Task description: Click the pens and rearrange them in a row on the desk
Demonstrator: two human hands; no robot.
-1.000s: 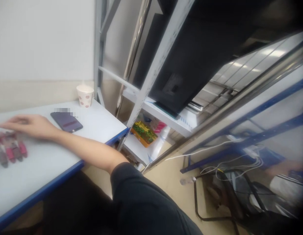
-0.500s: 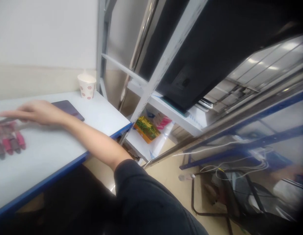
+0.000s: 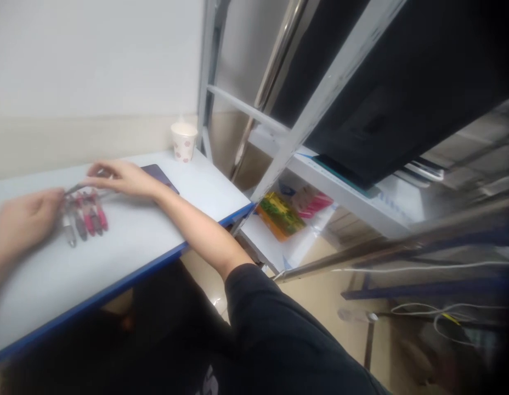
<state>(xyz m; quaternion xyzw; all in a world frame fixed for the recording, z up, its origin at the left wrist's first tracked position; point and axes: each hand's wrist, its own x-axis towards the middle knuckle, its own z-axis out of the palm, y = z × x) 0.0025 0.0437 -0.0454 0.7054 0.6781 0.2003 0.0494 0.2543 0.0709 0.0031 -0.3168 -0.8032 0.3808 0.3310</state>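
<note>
On the white table, several red and grey pens (image 3: 89, 214) lie side by side in a row. My left hand (image 3: 30, 218) is at the left edge of the view, closed, with its fingertips at one end of a thin dark pen (image 3: 74, 189). From across the table my right hand (image 3: 125, 179) reaches over the row, thumb and fingers closed around the other end of that pen. Both hands are slightly blurred. A dark flat phone-like slab (image 3: 160, 176) lies just behind my right wrist, partly hidden by it.
A paper cup (image 3: 184, 141) with a red pattern stands at the table's back right corner. The table's blue edge (image 3: 147, 269) runs along the front. To the right, a metal shelf frame (image 3: 320, 104) holds a yellow-green packet (image 3: 279, 214). White cables (image 3: 435, 312) hang lower right.
The view has swung left, so the table things sit further right. My left hand has come into view, at the dark pen. My right hand stays above the row of pens.
</note>
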